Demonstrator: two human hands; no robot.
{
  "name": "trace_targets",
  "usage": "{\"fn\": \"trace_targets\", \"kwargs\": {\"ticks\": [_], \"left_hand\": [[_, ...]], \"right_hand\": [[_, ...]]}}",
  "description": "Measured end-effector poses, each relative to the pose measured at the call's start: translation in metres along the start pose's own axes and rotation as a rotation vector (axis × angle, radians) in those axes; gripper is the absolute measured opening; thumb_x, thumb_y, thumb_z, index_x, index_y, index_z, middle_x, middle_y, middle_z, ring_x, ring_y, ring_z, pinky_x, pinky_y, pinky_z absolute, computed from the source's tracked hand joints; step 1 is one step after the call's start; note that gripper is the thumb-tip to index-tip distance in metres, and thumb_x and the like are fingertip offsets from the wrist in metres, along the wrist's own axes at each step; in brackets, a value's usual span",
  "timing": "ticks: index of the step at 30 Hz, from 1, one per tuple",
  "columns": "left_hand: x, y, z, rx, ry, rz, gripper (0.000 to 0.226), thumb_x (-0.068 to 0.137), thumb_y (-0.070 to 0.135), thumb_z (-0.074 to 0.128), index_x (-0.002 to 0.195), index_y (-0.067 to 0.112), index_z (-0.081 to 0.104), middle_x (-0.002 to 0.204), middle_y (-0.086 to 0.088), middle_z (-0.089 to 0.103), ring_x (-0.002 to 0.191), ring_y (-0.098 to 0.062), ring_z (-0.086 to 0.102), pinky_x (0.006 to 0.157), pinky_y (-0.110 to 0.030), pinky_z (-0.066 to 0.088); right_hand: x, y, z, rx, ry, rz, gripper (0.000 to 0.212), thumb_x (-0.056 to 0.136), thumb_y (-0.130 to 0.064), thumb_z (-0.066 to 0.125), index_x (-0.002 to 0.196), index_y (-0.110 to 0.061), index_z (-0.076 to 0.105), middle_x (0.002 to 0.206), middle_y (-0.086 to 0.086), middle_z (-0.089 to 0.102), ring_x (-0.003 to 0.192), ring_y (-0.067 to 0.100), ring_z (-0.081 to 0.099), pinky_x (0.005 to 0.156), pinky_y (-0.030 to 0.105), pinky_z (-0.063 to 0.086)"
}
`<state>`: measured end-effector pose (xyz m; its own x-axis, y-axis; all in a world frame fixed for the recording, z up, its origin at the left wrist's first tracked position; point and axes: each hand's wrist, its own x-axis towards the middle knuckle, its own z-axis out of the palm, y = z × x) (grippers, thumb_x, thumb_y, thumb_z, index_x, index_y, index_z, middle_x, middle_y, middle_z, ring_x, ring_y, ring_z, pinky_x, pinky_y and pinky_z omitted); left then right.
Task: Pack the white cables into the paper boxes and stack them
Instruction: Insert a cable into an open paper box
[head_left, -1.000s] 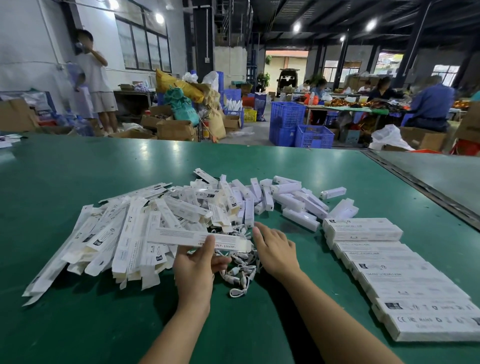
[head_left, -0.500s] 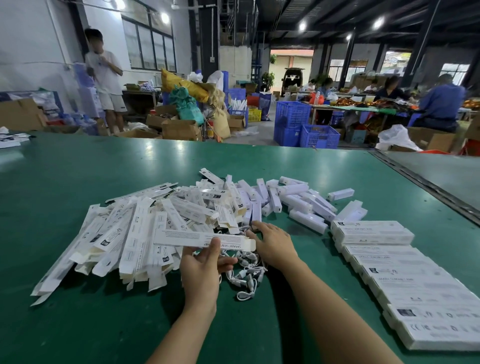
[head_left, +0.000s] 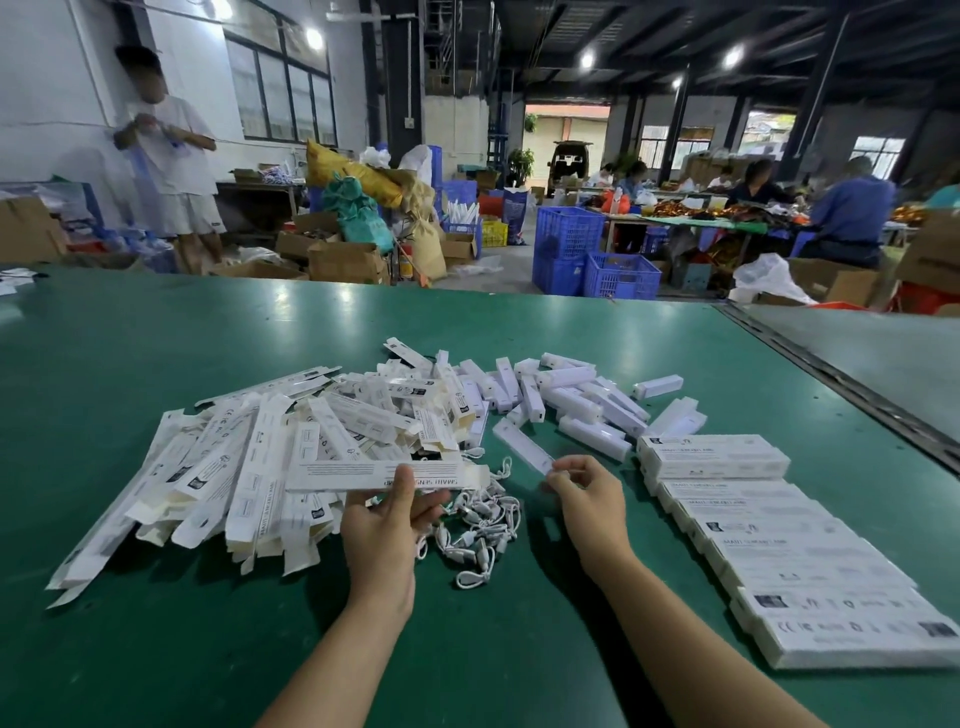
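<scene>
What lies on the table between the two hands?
In the head view, a tangle of white cables lies between left hand and right hand.

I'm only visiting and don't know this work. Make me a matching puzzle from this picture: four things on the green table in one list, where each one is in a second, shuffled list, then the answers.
Things
1. white cables
2. closed boxes
3. slim white bar
4. long paper box

Places
A. held by the left hand
B. pinched at one end by the right hand
C. laid in an overlapping row at the right
D. tangled in a heap between the two hands

Pairs: 1-D, 2-C, 3-B, 4-A
</scene>
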<state>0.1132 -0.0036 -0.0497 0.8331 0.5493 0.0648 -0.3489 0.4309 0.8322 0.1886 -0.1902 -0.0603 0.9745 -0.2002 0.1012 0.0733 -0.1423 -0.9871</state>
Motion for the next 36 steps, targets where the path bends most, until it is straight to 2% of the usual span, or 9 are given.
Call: {"fn": "trace_targets", "kwargs": {"ticks": [3,8,12,18,24,27,30,33,36], "left_hand": [[-0.002,0.001,0.001,-0.009,0.001,-0.002,0.028,0.082,0.03,0.066,0.106,0.018,0.058,0.093,-0.009,0.076,0.07,-0.023,0.075,0.059,-0.026,0.059],[-0.009,0.004,0.004,-0.008,-0.022,0.011,0.021,0.086,0.025,0.063,0.104,0.018,0.057,0.084,-0.003,0.077,0.066,-0.02,0.074,0.059,-0.025,0.06],[-0.014,0.005,0.005,0.0,-0.069,0.014,0.014,0.092,0.021,0.059,0.105,0.017,0.055,0.083,-0.004,0.077,0.067,-0.019,0.074,0.061,-0.024,0.06],[-0.015,0.007,0.006,0.018,-0.093,0.019,0.025,0.086,0.027,0.061,0.108,0.016,0.054,0.079,-0.004,0.076,0.067,-0.019,0.074,0.061,-0.024,0.059],[-0.017,0.004,0.008,0.075,-0.127,0.007,0.033,0.083,0.03,0.061,0.11,0.013,0.055,0.092,-0.017,0.072,0.068,-0.022,0.073,0.062,-0.024,0.059],[-0.019,0.003,0.009,0.077,-0.14,0.0,0.031,0.081,0.032,0.061,0.107,0.016,0.057,0.094,-0.018,0.073,0.069,-0.022,0.074,0.063,-0.024,0.059],[-0.02,0.002,0.009,0.099,-0.16,0.001,0.033,0.081,0.033,0.062,0.109,0.015,0.058,0.095,-0.016,0.075,0.071,-0.024,0.074,0.063,-0.024,0.059],[-0.022,0.0,0.01,0.105,-0.18,-0.003,0.036,0.08,0.031,0.065,0.109,0.013,0.058,0.095,-0.018,0.075,0.073,-0.03,0.074,0.063,-0.025,0.058],[-0.024,-0.002,0.011,0.099,-0.191,-0.001,0.036,0.077,0.028,0.069,0.107,0.011,0.06,0.094,-0.02,0.075,0.073,-0.03,0.075,0.064,-0.025,0.059]], "right_hand": [[-0.017,0.0,-0.021,0.296,-0.146,0.078,0.015,0.085,0.006,0.064,0.083,-0.009,0.064,0.074,0.006,0.072,0.082,0.033,0.069,0.077,0.04,0.052],[-0.05,0.003,-0.037,0.38,-0.315,0.095,0.019,0.084,0.011,0.064,0.079,-0.008,0.064,0.075,0.012,0.069,0.077,0.03,0.071,0.071,0.029,0.054],[-0.062,-0.003,-0.04,0.315,-0.318,0.035,0.019,0.083,0.011,0.064,0.077,-0.006,0.064,0.073,0.012,0.069,0.075,0.026,0.071,0.07,0.024,0.054],[-0.066,-0.009,-0.038,0.21,-0.311,0.009,0.024,0.08,0.012,0.062,0.071,-0.01,0.065,0.069,0.013,0.069,0.067,0.023,0.06,0.064,0.031,0.045],[-0.064,-0.008,-0.039,0.172,-0.307,-0.025,0.032,0.077,0.01,0.062,0.063,-0.019,0.065,0.065,0.006,0.065,0.062,0.018,0.055,0.061,0.027,0.043],[-0.064,-0.008,-0.04,0.2,-0.323,-0.032,0.017,0.072,-0.004,0.065,0.066,-0.021,0.065,0.07,0.005,0.068,0.064,0.017,0.059,0.063,0.024,0.048],[-0.062,-0.003,-0.041,0.281,-0.247,-0.02,0.016,0.081,0.001,0.072,0.085,-0.01,0.062,0.086,0.004,0.072,0.072,0.027,0.071,0.067,0.029,0.056],[-0.06,-0.003,-0.04,0.365,-0.114,0.047,0.021,0.078,0.001,0.076,0.087,-0.006,0.059,0.077,-0.001,0.07,0.075,0.028,0.072,0.067,0.028,0.059],[-0.06,-0.005,-0.04,0.472,-0.082,0.106,0.014,0.079,0.005,0.074,0.083,-0.003,0.063,0.077,0.008,0.068,0.076,0.027,0.072,0.067,0.024,0.058]]}}
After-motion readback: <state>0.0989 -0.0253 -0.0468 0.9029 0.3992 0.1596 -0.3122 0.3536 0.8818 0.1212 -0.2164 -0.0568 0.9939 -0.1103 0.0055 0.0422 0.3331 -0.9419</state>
